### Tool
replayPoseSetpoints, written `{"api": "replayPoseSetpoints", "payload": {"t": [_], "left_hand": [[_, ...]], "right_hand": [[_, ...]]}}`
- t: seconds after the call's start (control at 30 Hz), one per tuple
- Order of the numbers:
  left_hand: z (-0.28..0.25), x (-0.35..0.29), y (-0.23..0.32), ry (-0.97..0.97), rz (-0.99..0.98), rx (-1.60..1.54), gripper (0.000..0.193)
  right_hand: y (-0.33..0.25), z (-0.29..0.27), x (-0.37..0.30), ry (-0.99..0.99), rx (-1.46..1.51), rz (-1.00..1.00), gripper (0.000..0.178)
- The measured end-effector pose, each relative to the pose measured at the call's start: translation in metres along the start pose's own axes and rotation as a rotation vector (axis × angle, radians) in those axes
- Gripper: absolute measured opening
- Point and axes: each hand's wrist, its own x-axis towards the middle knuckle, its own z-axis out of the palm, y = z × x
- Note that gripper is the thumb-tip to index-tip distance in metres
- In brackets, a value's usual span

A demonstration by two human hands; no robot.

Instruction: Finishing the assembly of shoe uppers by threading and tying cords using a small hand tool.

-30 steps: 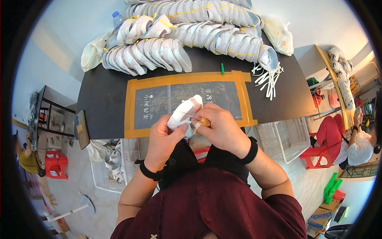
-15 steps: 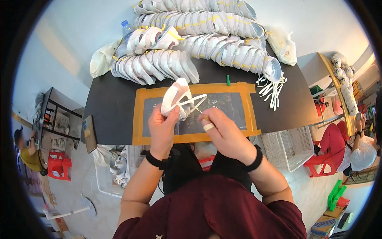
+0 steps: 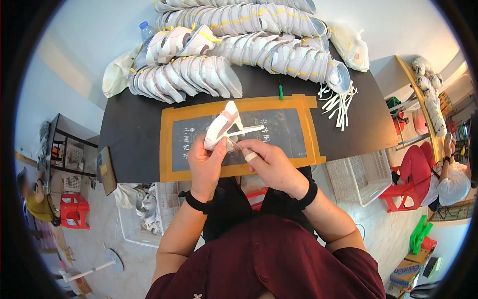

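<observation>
Nested shoe uppers crowd the back of the dark surface. Over the taped sheet, I have the left hand gripping a white shoe upper and the right hand's grip closed on a thin tool beside it. A white strip juts loose, so I judge this piece part-done; whether the rows behind are finished, I can't tell. The near edge runs beneath the hands; sideways room looks widest to the right.

Centre: two bare hands, one white shoe upper, one yellow-taped rectangular sheet. Upper centre: one green-handled tool. Upper left: one clear blue-capped plastic bottle. Right of centre: one white perforated plastic crate.
</observation>
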Motion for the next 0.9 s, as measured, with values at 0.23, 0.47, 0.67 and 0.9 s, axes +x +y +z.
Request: {"api": "replayPoseSetpoints", "payload": {"t": [0.23, 0.47, 0.67, 0.9], "left_hand": [[-0.001, -0.004, 0.002, -0.04, -0.072, -0.061, 0.019], [0.0, -0.003, 0.005, -0.079, -0.068, -0.038, 0.017], [-0.004, 0.0, 0.003, -0.06, 0.017, 0.298, 0.017], [-0.011, 0.002, -0.002, -0.076, 0.087, 0.457, 0.018]], "right_hand": [[-0.02, -0.012, -0.005, -0.041, -0.186, -0.045, 0.028], [-0.021, -0.024, 0.002, -0.225, 0.292, 0.317, 0.03], [-0.013, -0.019, 0.012, -0.174, -0.072, 0.135, 0.027], [-0.018, -0.011, 0.03, -0.201, -0.179, 0.196, 0.021]]}}
